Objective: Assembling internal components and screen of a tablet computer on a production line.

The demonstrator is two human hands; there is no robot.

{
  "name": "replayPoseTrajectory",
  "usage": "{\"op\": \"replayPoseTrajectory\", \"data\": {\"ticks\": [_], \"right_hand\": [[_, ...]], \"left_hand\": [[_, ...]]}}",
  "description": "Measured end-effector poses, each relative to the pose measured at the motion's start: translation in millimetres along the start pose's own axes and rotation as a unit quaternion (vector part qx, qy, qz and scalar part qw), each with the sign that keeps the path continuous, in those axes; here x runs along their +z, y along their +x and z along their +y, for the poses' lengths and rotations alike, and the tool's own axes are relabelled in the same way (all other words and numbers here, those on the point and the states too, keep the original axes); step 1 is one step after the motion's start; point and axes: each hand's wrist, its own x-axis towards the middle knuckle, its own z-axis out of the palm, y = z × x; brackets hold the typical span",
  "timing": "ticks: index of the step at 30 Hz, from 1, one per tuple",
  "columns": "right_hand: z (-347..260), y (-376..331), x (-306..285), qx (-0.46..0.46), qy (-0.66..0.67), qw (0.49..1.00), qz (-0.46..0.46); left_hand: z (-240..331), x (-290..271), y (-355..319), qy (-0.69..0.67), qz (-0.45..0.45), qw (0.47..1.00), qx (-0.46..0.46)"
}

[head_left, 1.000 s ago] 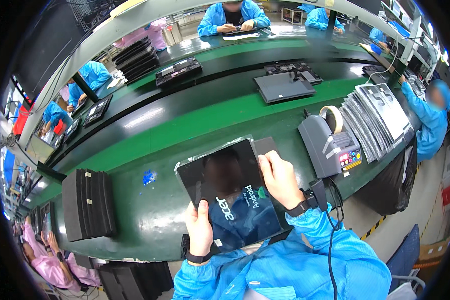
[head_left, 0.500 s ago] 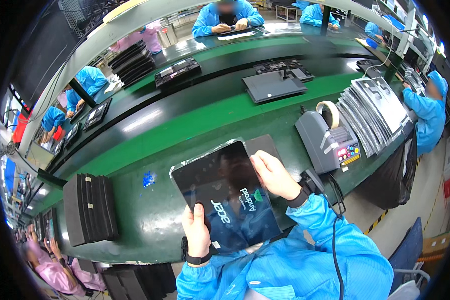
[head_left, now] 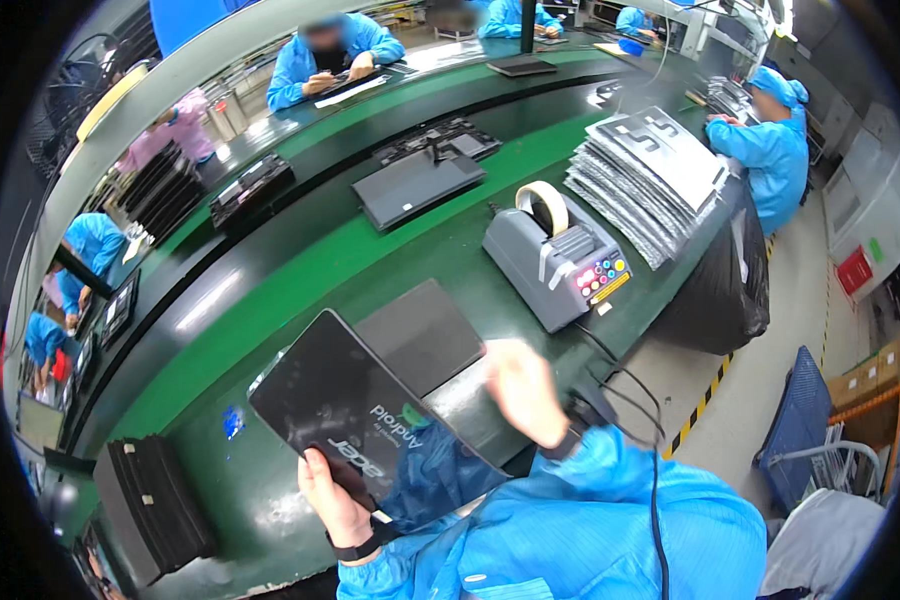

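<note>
A black tablet (head_left: 340, 400) is tilted in front of me, its screen lit with white lettering and a green logo. Wrapped round its lower left edge, my left hand (head_left: 330, 498) grips it with the thumb over the front. My right hand (head_left: 523, 390), smeared by motion, is off the tablet, to its right; its fingers cannot be made out. On the green worktable, a flat dark grey sheet (head_left: 425, 335) lies partly behind the tablet and near my right fingers. A dark band circles each wrist.
Beyond my right hand stands a grey tape dispenser (head_left: 555, 265) with a cream tape roll (head_left: 542, 207). Silvery padded sleeves (head_left: 640, 185) are stacked farther right, above a black bag (head_left: 725, 285). Black folded cases (head_left: 150, 505) stand at left. A dark cable (head_left: 655, 520) hangs across my right arm.
My right hand has let go of the tablet's right edge and drawn away from it; my left hand keeps its grip. The view has turned right, shifting the scene leftward.
</note>
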Motion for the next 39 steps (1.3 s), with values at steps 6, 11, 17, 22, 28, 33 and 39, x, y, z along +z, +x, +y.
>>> {"op": "replayPoseTrajectory", "data": {"ticks": [6, 11, 17, 22, 28, 33, 39], "right_hand": [[41.9, 14.7, -104.0, 0.28, 0.239, 0.893, 0.258], [44.5, 22.8, -116.1, 0.189, 0.104, 0.937, 0.276], [-49.8, 46.5, -62.6, -0.01, 0.095, 0.994, -0.056], [-78.7, 67.1, 13.0, -0.013, 0.001, 0.963, -0.269], [-69.3, 58.6, 33.0, -0.045, -0.145, 0.983, -0.102], [-60.7, 41.9, 33.8, -0.251, -0.166, 0.953, 0.015], [-55.3, 45.9, 50.9, -0.171, -0.117, 0.977, -0.044]], "left_hand": [[-8.3, -6.9, 10.7, 0.0, -0.012, 1.0, 0.013], [-27.8, -19.0, 15.1, 0.026, 0.001, 0.999, -0.028], [-14.2, -15.6, 8.9, 0.037, -0.041, 0.998, -0.035], [-12.8, -14.0, 6.4, 0.039, -0.042, 0.998, -0.024], [-14.3, -9.2, 4.6, 0.051, -0.042, 0.998, 0.009], [-13.1, -9.3, 4.4, 0.071, -0.028, 0.997, 0.008], [-11.7, -9.7, 3.8, 0.083, -0.035, 0.996, 0.027]]}}
